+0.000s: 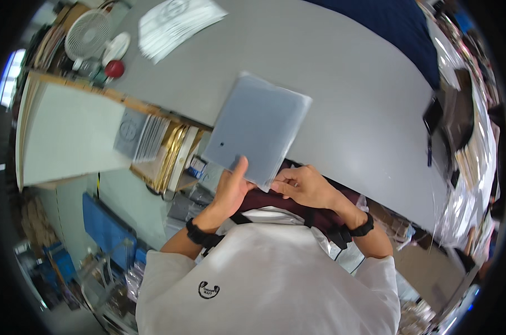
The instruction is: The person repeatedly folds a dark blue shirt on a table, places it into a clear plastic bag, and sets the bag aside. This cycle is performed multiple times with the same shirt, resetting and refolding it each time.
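A flat grey-blue rectangular item (257,124) in a clear plastic bag, with a small dark square on it, is held over the near edge of the grey table (353,95). My left hand (233,190) grips its lower left, thumb lying on top. The fingers of my right hand (300,184) are closed at its lower right corner, pinching the plastic. Maroon fabric (278,209) lies below my hands.
A stack of white bags (175,28) lies at the back left, beside a fan (85,34) and red round object (114,69). A white board (69,128), stacked packages (144,139) and blue chair (105,223) are left. Dark fabric (398,28) and plastic-wrapped piles (473,184) line the right.
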### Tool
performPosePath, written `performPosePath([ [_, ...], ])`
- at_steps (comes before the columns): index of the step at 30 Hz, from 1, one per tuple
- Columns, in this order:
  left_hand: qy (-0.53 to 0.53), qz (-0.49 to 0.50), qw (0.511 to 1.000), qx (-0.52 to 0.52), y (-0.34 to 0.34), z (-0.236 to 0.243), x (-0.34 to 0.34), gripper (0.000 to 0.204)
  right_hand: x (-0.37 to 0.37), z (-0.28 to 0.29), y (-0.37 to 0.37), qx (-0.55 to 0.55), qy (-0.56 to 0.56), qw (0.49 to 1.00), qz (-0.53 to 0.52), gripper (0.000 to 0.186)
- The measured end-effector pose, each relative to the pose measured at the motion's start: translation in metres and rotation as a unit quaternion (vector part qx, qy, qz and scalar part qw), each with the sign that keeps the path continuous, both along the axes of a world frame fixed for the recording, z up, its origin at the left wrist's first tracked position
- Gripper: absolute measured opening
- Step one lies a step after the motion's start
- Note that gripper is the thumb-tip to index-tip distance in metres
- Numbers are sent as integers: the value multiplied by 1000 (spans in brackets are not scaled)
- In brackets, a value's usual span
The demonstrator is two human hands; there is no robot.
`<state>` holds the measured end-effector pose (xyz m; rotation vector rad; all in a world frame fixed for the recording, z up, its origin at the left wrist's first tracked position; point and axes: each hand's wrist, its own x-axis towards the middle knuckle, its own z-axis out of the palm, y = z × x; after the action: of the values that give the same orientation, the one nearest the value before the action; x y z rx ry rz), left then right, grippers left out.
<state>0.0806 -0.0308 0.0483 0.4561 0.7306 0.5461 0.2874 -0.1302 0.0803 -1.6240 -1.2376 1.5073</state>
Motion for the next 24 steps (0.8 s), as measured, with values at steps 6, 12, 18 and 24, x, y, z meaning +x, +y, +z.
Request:
performPosePath([
  [6, 367, 152, 907, 139, 33, -99, -124, 48, 12, -1, 17, 109, -129, 971, -168, 21],
  [12, 397, 379, 835, 36, 79, -115, -284, 45, 34, -17, 17, 111, -212, 945, -222, 26],
  [18, 285, 391, 841, 241, 186, -98, -349, 44, 29, -37, 14, 151, -248, 921, -259, 26],
  [24, 526, 375, 758, 91, 279, -159, -334, 58, 28, -34, 14, 151, -279, 913, -258, 26],
])
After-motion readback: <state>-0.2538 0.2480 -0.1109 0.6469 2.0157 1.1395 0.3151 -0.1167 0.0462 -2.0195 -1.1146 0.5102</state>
